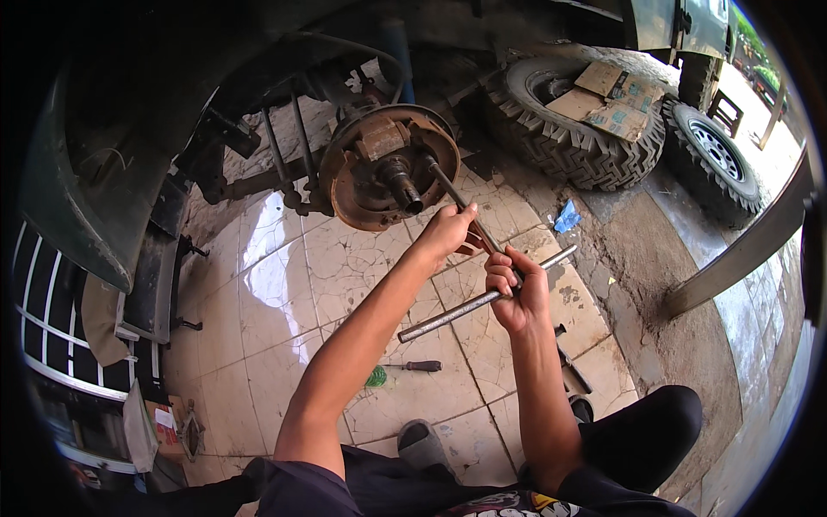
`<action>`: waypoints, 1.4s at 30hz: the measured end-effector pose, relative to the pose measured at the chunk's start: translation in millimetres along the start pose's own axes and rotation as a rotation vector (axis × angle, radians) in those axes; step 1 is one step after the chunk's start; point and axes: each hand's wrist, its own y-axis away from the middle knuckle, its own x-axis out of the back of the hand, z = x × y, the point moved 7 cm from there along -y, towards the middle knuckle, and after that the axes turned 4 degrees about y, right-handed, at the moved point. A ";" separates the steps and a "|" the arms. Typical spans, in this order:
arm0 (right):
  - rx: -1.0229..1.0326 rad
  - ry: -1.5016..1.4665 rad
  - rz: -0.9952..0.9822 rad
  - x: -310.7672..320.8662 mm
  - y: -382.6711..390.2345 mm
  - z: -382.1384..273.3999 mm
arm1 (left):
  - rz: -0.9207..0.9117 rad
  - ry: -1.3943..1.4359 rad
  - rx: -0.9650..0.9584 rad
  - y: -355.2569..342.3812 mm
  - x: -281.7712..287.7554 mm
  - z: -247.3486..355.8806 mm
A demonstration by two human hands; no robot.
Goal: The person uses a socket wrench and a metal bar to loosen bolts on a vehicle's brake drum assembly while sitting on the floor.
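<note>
My left hand grips the long dark shaft of a T-handled wrench, whose far end meets the rusty wheel hub assembly beside the protruding spindle. Lower on the shaft, my right hand is closed around the junction with the silver crossbar, which sticks out on both sides of that hand. The brake assembly has a rusty caliper-like block at its top.
A large tire with cardboard on it and a second wheel lie right. A screwdriver and a dark tool lie on cracked tiles. A post stands right; dark bodywork is left.
</note>
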 end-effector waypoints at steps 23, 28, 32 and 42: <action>-0.117 -0.350 0.028 10.1 0.3 17.3 | -0.063 0.134 0.058 -3.9 14.1 -20.4; -0.112 -0.361 0.017 13.8 -1.6 20.9 | -0.070 0.141 0.073 -3.5 18.1 -19.0; -0.089 -0.318 0.012 10.8 -2.2 21.7 | -0.069 0.140 0.046 -3.9 20.7 -17.3; 0.079 0.070 0.039 8.6 -9.9 12.0 | -0.121 0.027 0.016 -7.5 27.2 -10.3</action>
